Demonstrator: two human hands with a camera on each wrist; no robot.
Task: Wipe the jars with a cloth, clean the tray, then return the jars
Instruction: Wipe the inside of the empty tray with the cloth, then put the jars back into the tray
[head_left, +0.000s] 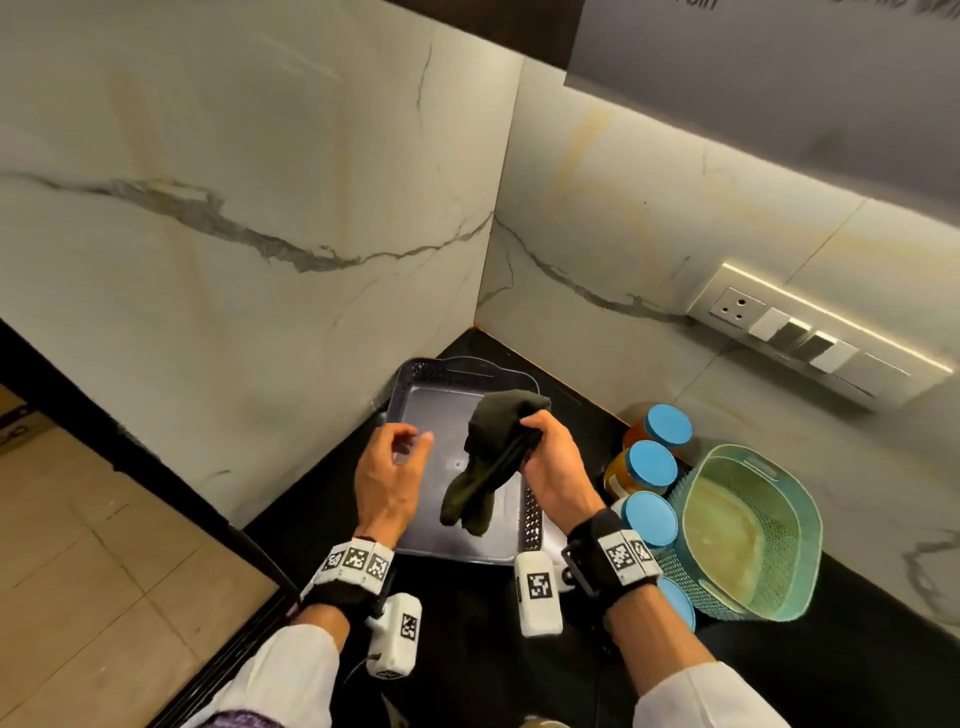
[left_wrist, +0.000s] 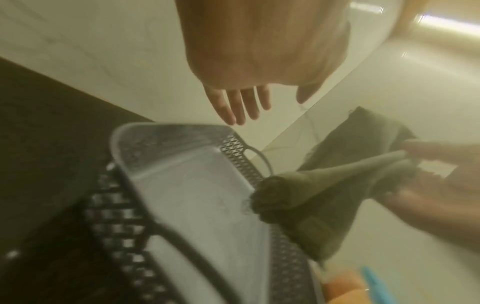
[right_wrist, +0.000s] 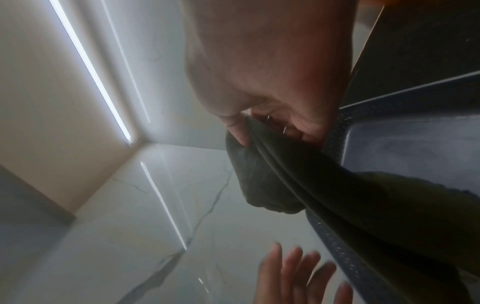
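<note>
Gripping the bunched dark cloth (head_left: 493, 457), the right hand (head_left: 556, 467) is dangling it over the bare tray (head_left: 415, 389) in the counter's (head_left: 467, 649) back corner. The left hand (head_left: 389, 478) is hovering beside, fingers loose, holding nothing. Blue-lidded jars (head_left: 652, 467) are crowding the tray's right edge.

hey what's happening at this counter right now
A person holds a dark cloth bunched in the right hand above an empty grey tray. The left hand hovers open over the tray. Blue-lidded jars stand off to the right, beside a teal basket.
</note>
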